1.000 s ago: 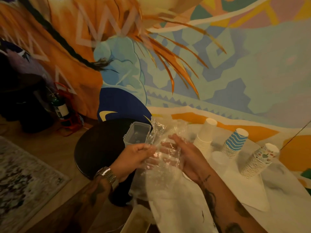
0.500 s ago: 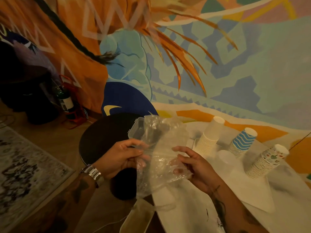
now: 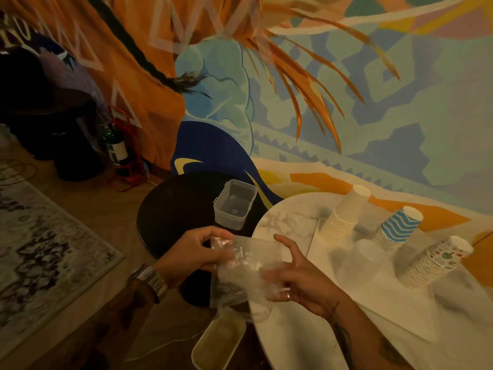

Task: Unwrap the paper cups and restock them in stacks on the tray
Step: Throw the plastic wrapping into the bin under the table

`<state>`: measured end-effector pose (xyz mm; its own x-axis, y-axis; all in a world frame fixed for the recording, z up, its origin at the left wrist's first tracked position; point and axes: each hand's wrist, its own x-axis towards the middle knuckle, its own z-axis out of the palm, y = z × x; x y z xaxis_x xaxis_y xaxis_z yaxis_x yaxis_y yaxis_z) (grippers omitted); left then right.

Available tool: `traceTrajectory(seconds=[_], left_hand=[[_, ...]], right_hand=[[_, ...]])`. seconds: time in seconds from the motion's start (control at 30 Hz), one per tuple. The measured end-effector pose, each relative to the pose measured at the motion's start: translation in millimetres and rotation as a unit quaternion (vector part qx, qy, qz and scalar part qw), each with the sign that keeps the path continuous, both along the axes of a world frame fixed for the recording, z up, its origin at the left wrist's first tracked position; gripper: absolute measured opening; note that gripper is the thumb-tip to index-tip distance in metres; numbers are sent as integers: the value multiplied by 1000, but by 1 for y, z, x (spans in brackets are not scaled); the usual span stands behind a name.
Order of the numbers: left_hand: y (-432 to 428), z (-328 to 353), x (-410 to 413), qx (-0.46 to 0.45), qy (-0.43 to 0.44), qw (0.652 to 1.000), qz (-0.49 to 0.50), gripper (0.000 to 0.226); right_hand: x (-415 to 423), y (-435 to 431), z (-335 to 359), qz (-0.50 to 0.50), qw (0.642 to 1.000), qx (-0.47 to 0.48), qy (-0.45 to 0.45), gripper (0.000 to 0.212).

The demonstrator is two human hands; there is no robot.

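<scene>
From the head camera, the left hand (image 3: 194, 252) has its fingers curled round a crumpled bunch of clear plastic wrap (image 3: 248, 265), held over the near edge of the table (image 3: 269, 217). The right hand (image 3: 296, 276) meets the wrap from the other side with its thumb lifted clear. Its fingers are veiled by the film, so I cannot tell whether they pinch it or only support it.

The wrap looks empty. The cups are well apart from the hands, upside down in three leaning stacks on the tray (image 3: 373, 295): a plain white stack (image 3: 344, 214), a blue wave stack (image 3: 397, 228) and a patterned stack (image 3: 432, 263).

The unwrapping and stacking seem done for these. The step in hand is probably balling up the spent wrap, and the next move calls for squeezing it small and setting it aside, away from the stacks.
</scene>
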<state>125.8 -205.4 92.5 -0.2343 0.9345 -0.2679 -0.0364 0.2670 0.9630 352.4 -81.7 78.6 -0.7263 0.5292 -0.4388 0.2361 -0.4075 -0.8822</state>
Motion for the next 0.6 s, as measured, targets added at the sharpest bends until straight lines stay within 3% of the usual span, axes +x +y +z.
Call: traceTrajectory(seconds=[0.07,0.13,0.23,0.3,0.47,0.6], left_hand=[[-8,-11,-7,-14,22,1000,-11,48],[-16,-22,-14,-12,18,1000,-8,52],[-30,-38,-21,-15,8,999,30,44],[-39,-50,-24,-29,-3,998,54,38],[-65,-86,-17,-126,-56,989,63,31],[-92,-129,-16,-150,-2,987,51,38]], right_hand=[[-6,-6,-6,-6,999,30,-8,76],[-10,-12,-12,-18,1000,24,9,58],[-15,-22,-25,-25,999,32,7,28],[-20,-29,-40,-44,998,41,-14,19],[-37,-55,-87,-85,994,31,-63,22],[-50,-77,-128,-48,990,41,-128,33]])
